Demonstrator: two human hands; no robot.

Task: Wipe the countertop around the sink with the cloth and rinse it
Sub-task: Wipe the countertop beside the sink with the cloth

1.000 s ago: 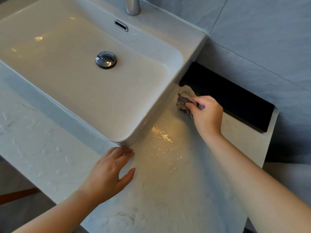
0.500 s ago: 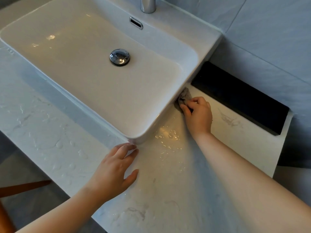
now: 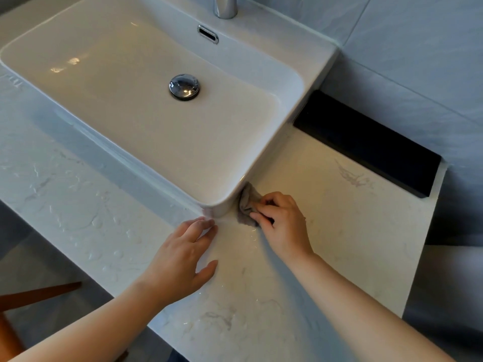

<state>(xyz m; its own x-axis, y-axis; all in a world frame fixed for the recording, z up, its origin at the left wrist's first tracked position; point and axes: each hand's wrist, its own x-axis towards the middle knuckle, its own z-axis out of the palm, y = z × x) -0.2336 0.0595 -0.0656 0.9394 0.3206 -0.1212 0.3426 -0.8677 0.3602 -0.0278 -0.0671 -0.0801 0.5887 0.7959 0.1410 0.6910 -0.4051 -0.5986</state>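
A white rectangular sink (image 3: 292,82) sits on a pale marble countertop (image 3: 339,218). My right hand (image 3: 283,223) grips a small grey cloth (image 3: 247,205) and presses it on the counter against the sink's near right corner. My left hand (image 3: 183,259) lies flat on the counter, fingers spread, fingertips touching the base of that same corner. Water droplets cover the counter left of my hands. A chrome drain plug (image 3: 184,86) sits in the basin, and the base of a chrome tap (image 3: 225,6) shows at the top.
A black rectangular recess (image 3: 371,145) lies at the back right of the counter below the grey tiled wall (image 3: 418,61). The counter's right edge drops off near the right side. A brown wooden piece (image 3: 34,296) shows below the counter at lower left.
My right hand has dragged the cloth along the sink's right side from the back toward the near corner. My left hand has stayed at the corner.
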